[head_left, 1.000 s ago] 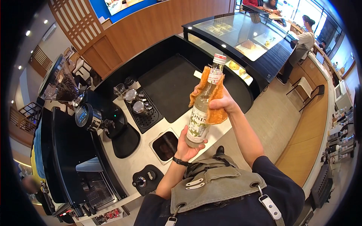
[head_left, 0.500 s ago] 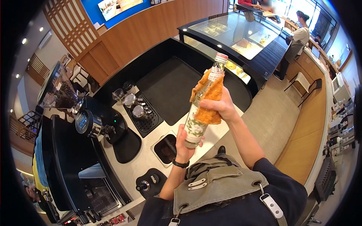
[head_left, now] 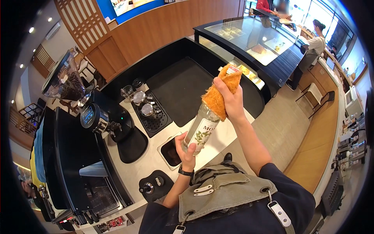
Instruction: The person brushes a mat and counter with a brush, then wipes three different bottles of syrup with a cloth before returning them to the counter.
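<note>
Head view: we hold a clear glass bottle [head_left: 201,130] near the centre of the frame, tilted so that its neck points to the upper right and its base to the lower left. Our left hand [head_left: 187,152] supports it at the base, the fingers curled around the glass and the thumb lying against its lower side. Our right hand [head_left: 230,97] grips an orange cloth [head_left: 219,93] wrapped around the neck and shoulder; the thumb presses on the cloth, while the other fingers are mostly hidden behind it, so we cannot tell just how they lie. A bit of red and white shows at the top of the bottle, and the label, with green leaves, faces us below the cloth.

Under and beside our hands runs a pale worktop [head_left: 128,173]. Just left of our left hand we see a dark, metal-rimmed opening [head_left: 170,153], and below that a tamper [head_left: 147,188] on a black mat [head_left: 161,187]. Further up, lidded jars stand on a perforated black tray [head_left: 156,124]. A coffee grinder [head_left: 93,119] with beans in its hopper stands at left. A glass display case [head_left: 249,39] fills the upper right, with a person in an apron [head_left: 313,46] beyond it.
</note>
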{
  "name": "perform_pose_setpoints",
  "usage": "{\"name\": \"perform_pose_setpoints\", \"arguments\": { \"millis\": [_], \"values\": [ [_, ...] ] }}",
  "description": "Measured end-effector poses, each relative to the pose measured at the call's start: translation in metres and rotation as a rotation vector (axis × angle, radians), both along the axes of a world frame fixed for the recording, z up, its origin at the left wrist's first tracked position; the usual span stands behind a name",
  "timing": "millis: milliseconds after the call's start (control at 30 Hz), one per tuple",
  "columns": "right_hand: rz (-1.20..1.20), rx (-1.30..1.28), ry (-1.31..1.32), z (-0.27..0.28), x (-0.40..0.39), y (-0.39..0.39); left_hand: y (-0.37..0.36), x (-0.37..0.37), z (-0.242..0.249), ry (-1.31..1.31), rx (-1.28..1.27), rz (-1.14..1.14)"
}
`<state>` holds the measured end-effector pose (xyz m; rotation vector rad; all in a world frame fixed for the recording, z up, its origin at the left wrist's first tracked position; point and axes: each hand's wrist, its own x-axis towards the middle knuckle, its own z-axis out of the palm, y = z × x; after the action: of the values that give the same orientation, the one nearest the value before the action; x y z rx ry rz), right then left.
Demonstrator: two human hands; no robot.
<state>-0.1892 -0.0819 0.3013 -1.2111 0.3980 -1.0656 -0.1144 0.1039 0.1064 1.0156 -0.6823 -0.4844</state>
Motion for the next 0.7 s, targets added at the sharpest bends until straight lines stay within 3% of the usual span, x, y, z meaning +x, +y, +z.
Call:
{"name": "perform_pose_setpoints", "arguments": {
  "millis": [33,167,233,267,367,500,533,633,700],
  "values": [
    [0.016,-0.004,-0.007,0.000,0.002,0.001,0.004,-0.001,0.011,0.177,-0.037,-0.162],
    [0.499,0.038,-0.197,0.000,-0.003,-0.012,0.017,0.000,0.029,0.867,-0.038,-0.771],
    [0.765,0.036,-0.399,-0.013,0.006,-0.027,0.017,-0.008,0.035,0.847,-0.063,-0.725],
    [0.756,0.057,-0.431,-0.017,0.009,-0.031,0.017,-0.012,0.037,0.838,-0.075,-0.703],
    [0.334,0.062,-0.200,-0.002,0.008,-0.009,0.010,-0.015,0.040,0.465,-0.091,-0.344],
    [0.191,-0.064,0.036,0.003,0.006,0.020,-0.001,-0.007,0.025,0.075,-0.135,0.057],
    [0.200,-0.084,0.025,-0.001,0.007,0.023,0.000,-0.005,0.029,0.090,-0.130,0.080],
    [0.267,-0.153,0.049,-0.004,0.004,0.021,0.007,0.002,0.056,0.305,-0.135,-0.182],
    [0.485,-0.101,-0.003,-0.019,0.008,0.007,0.010,0.011,0.064,0.586,-0.111,-0.433]
  ]
}}
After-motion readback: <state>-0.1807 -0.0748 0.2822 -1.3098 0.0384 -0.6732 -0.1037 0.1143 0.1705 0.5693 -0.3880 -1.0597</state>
